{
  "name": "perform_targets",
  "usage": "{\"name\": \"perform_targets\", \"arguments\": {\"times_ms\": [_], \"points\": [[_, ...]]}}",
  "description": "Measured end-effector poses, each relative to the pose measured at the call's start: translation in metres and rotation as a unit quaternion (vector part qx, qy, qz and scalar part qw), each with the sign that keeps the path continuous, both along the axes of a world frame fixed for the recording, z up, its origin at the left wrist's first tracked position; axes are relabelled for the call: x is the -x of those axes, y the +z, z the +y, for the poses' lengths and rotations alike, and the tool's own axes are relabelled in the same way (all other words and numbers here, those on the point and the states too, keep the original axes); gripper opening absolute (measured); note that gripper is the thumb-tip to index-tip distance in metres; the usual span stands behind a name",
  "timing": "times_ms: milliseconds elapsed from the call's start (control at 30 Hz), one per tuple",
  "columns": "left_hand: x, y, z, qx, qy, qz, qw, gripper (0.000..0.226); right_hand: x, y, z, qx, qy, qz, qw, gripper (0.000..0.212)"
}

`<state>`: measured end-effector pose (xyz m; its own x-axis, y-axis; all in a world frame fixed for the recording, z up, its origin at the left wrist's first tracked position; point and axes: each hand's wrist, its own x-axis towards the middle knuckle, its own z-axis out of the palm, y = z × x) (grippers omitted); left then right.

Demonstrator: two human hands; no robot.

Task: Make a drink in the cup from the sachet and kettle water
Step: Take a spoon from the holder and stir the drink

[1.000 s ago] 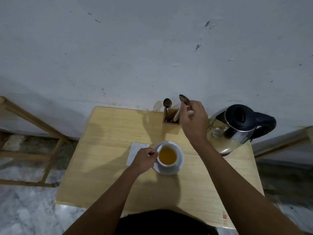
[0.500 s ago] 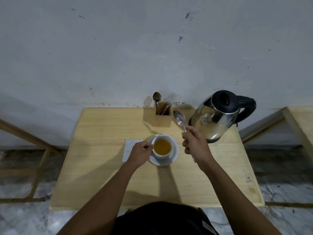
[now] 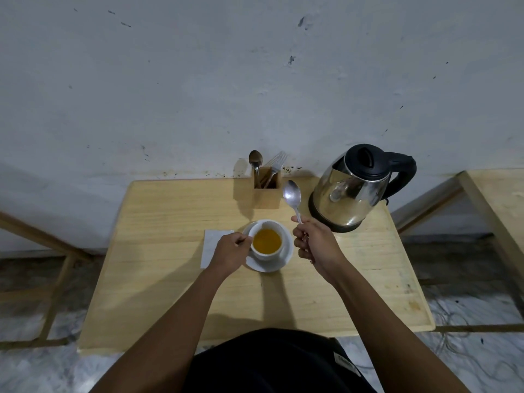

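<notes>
A white cup (image 3: pixel 266 255) full of amber liquid stands on a white saucer (image 3: pixel 286 258) mid-table. My left hand (image 3: pixel 231 251) is closed on the cup's handle at its left side. My right hand (image 3: pixel 314 243) hovers just right of the cup, gripping a metal spoon (image 3: pixel 292 195) by its stem, bowl pointing up and away. A steel kettle (image 3: pixel 351 191) with a black lid and handle sits at the back right. A white paper, perhaps the sachet (image 3: pixel 211 245), lies flat left of the saucer, partly under my left hand.
A small wooden holder (image 3: pixel 267 191) with a spoon and fork stands at the table's back edge against the wall. The wooden table (image 3: pixel 158 222) has bare surface left and front. Wooden frames flank it on both sides above a marble floor.
My right hand drew the spoon out of the holder and brought it back toward me, down to the right of the cup. My left hand stayed on the cup handle.
</notes>
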<state>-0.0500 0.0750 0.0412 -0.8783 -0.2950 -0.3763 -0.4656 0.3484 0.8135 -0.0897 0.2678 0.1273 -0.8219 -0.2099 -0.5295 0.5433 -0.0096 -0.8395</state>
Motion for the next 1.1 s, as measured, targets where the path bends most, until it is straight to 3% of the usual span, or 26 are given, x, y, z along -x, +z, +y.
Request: {"name": "perform_targets", "arguments": {"times_ms": [100,200,333,467,667,800,900,1100], "points": [[0.0,0.0,0.0,-0.001,-0.003,0.0,1.0,0.016,-0.003,0.001,0.006,-0.073,0.052,0.073,0.993,0.025],[0.001,-0.001,-0.001,0.005,-0.003,0.002,1.0,0.015,-0.005,-0.003,0.015,-0.189,0.102,0.156,0.964,0.026],[0.001,-0.002,-0.001,0.002,-0.007,0.0,1.0,0.017,-0.008,-0.008,0.03,-0.269,0.156,0.155,0.938,0.017],[0.0,-0.001,0.0,0.003,-0.007,-0.001,1.0,0.018,-0.008,-0.012,0.047,-0.328,0.203,0.233,0.893,0.01],[-0.007,-0.008,-0.002,-0.037,-0.007,0.008,0.999,0.022,-0.007,-0.001,0.05,-0.511,0.259,0.313,0.758,0.025],[-0.01,-0.011,0.0,0.001,-0.025,0.032,0.999,0.026,0.001,0.004,0.034,-0.542,0.301,0.352,0.701,0.022],[-0.011,-0.012,-0.001,0.014,-0.034,0.042,0.998,0.025,0.009,0.007,0.021,-0.573,0.35,0.396,0.626,0.024],[-0.008,-0.014,-0.003,0.031,-0.047,0.048,0.997,0.024,0.022,0.009,-0.014,-0.591,0.463,0.408,0.52,0.025]]}}
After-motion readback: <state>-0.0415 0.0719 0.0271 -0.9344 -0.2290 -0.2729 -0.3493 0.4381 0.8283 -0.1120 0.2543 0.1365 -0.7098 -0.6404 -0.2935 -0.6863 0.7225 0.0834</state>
